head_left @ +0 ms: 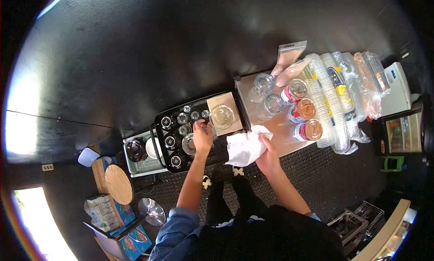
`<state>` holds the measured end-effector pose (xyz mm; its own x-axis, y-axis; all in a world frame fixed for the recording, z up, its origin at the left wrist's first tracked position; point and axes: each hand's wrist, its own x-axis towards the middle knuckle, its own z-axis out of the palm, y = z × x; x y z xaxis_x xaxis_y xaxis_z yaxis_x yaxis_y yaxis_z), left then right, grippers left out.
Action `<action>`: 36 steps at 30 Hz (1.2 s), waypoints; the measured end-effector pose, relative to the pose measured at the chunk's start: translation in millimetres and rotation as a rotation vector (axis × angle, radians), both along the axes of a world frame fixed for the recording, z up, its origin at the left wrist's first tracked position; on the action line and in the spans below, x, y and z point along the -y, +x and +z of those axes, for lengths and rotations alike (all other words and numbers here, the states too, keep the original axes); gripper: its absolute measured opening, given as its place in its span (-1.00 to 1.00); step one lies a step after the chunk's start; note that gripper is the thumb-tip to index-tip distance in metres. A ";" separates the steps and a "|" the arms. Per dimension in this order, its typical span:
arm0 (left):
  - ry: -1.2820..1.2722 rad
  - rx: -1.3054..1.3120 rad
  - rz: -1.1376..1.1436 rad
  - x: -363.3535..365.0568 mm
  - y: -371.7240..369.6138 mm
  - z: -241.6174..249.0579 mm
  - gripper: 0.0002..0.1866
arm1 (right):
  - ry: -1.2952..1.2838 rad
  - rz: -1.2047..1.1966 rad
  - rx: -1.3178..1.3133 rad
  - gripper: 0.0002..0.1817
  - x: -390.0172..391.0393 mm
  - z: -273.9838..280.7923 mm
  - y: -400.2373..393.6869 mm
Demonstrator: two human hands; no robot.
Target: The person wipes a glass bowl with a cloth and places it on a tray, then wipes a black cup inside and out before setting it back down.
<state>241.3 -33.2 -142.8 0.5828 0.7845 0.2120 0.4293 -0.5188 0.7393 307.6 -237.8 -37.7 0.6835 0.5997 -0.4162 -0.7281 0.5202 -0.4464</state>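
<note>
At the worktop's left end stands a black tray (pixel 159 125) of upturned glasses. The left hand (pixel 202 136) reaches over it, its grip closing on a glass (pixel 190 144) near the tray's front edge. To its right, the right hand (pixel 267 158) clutches a white cloth (pixel 244 148) at the worktop's front edge. This looks like drying: the glass needs lifting clear and meeting the cloth. Further right stand two glasses (pixel 266 93) and cans (pixel 302 111).

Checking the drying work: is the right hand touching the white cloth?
Touching. The head view shows the right hand gripping the white cloth, its fingers curled over the bunched fabric with no gap between them.
</note>
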 end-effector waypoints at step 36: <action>-0.119 -0.557 -0.073 -45.6 -106.8 -35.2 -0.14 | -0.504 0.775 0.808 -0.78 -26.0 -80.4 -31.2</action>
<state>134.6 12.4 -178.0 0.6347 0.7377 -0.2299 0.7371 -0.4888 0.4666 276.4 -211.7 -118.1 0.3867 0.8566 -0.3417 -0.1890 -0.2890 -0.9385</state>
